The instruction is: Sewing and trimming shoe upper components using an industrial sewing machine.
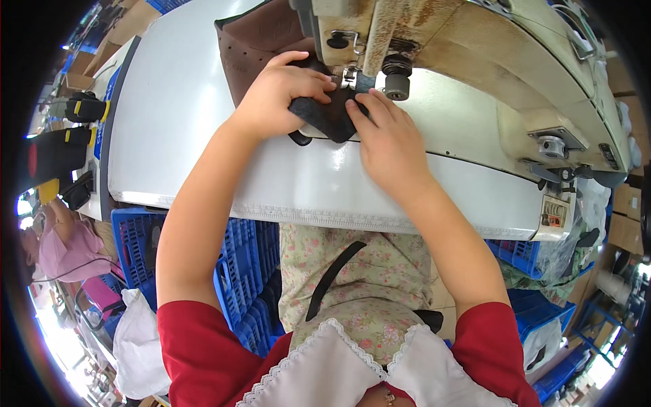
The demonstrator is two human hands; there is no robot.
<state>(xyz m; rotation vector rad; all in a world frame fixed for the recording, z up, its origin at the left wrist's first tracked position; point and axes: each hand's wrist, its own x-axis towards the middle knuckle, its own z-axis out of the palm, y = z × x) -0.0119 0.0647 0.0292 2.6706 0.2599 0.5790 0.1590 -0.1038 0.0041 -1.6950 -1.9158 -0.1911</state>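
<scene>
A dark brown leather piece [251, 54] lies folded on the sewing machine [468, 129], with a row of small holes near its left side. Its near part turns up a blackish flap [329, 121] below the presser foot [349, 78]. From the left, my left hand [281, 95] holds the leather with curled fingers, the fingertips close to the foot. Just right of the foot, my right hand [390, 132] grips the flap's right edge between thumb and fingers. The needle point is too small to make out.
The machine's head and arm stand over the work at the upper right. A ruler strip [319, 217] runs along the white table's [169, 129] front edge. Blue plastic crates [244, 271] stand below the table. At the far left another person in pink [68, 247] sits near another machine.
</scene>
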